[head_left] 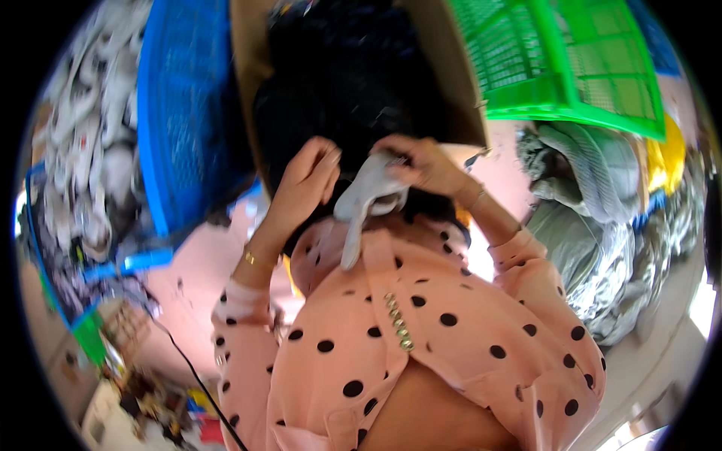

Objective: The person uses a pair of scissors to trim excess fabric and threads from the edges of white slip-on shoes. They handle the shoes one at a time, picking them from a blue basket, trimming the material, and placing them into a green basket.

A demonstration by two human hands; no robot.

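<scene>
A light grey sock [368, 197] hangs from my right hand [427, 167], whose fingers are closed on its upper end. Its narrow end droops in front of my shirt. To the left of the sock, apart from it, is my left hand [310, 174], with the fingers curled together. Whatever it may hold is hidden. Just beyond both hands stands a cardboard box [460, 83] with a heap of dark items [338, 90] inside, too dark to make out singly.
A blue plastic crate [180, 120] stands left of the box, with many light grey socks [86, 165] piled past it. On the right are a green plastic basket [575, 64], a bundle of grey knitted pieces [590, 169] and clear plastic bags [583, 248]. A black cord [188, 364] runs at lower left.
</scene>
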